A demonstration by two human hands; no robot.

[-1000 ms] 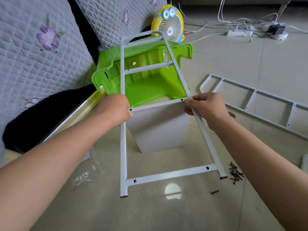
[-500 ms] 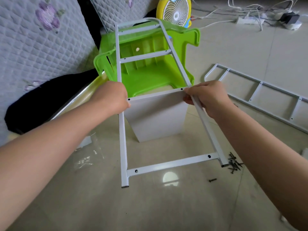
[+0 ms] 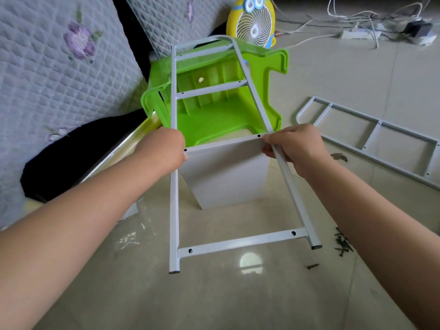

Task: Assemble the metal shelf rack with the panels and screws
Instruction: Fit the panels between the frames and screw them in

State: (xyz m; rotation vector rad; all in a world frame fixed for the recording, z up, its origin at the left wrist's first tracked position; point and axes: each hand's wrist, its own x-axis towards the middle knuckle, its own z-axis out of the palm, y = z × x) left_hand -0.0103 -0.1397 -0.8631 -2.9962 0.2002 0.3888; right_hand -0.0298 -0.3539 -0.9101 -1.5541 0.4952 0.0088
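Side frame (image 3: 173,210) sits centre picture, tilted, its top end over the green stool (image 3: 214,120). Left hand (image 3: 164,151) wraps the left rail and right hand (image 3: 297,148) curls round the right rail, both at the top corners of the white panel (image 3: 226,172). Screws (image 3: 342,244) lie just right of the frame's right foot. Second frame (image 3: 371,136) lies flat at right, well apart. Bare floor (image 3: 238,301) runs along the bottom.

The white frame (image 3: 240,242) has swung a little to the left in the left hand (image 3: 164,148) and right hand (image 3: 295,146). Its right foot (image 3: 316,246) is now farther from the pile of screws (image 3: 342,244) and nearly straight above the one loose screw (image 3: 312,266) on the floor (image 3: 214,296).
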